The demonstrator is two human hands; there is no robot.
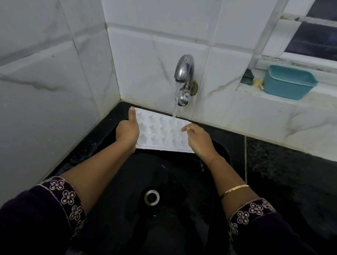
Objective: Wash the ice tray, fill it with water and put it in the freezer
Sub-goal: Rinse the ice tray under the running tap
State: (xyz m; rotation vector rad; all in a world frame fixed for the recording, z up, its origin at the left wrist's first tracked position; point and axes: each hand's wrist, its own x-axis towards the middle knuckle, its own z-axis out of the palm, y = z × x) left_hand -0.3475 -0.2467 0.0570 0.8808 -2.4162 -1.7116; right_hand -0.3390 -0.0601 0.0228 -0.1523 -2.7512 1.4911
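Ice tray [163,133] (white, star-shaped cells) is held over the black sink [177,226], under the running tap [184,69]; left hand [127,130] grips its left end, thumb extended; right hand [197,139] grips its right end.

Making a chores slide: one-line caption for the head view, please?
Left hand grips a white ice tray under the running tap over a black sink; right hand at its other end.

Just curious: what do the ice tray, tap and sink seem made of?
The ice tray looks like matte white plastic, with moulded star cells. The tap looks like polished metal, showing bright reflections. The sink is dark and wet-glossy; stone or composite, unclear.
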